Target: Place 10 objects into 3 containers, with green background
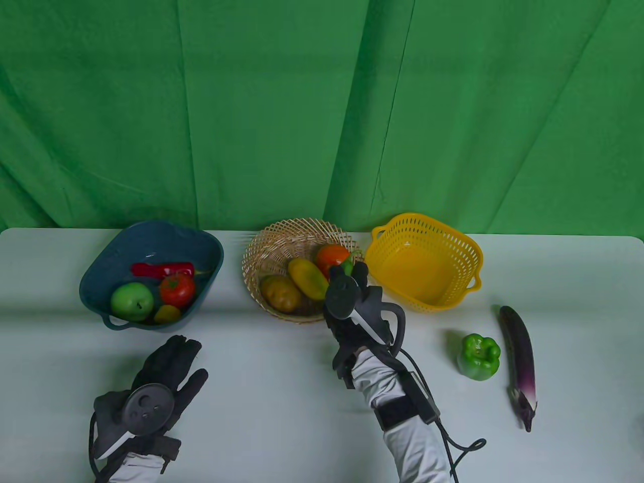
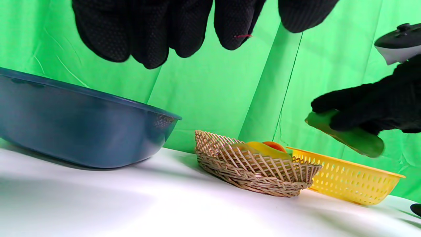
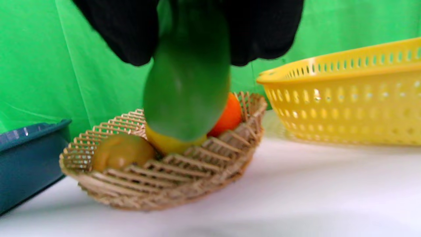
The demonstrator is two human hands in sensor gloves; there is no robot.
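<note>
My right hand (image 1: 348,275) holds a long green vegetable (image 3: 187,85), seen also in the left wrist view (image 2: 348,136), above the near right rim of the wicker basket (image 1: 256,251). That basket holds a potato (image 1: 280,293), a yellow fruit (image 1: 308,277) and an orange tomato (image 1: 331,255). The blue tub (image 1: 201,240) holds a green apple (image 1: 132,301), a red tomato (image 1: 177,290), a red chili (image 1: 161,269) and a small yellow item (image 1: 167,314). The yellow basket (image 1: 427,282) has nothing in it. My left hand (image 1: 173,365) rests open and flat on the table.
A green bell pepper (image 1: 478,356) and a purple eggplant (image 1: 518,357) lie on the white table (image 1: 282,402) at the right, in front of the yellow basket. A green cloth backdrop (image 1: 322,110) hangs behind the table.
</note>
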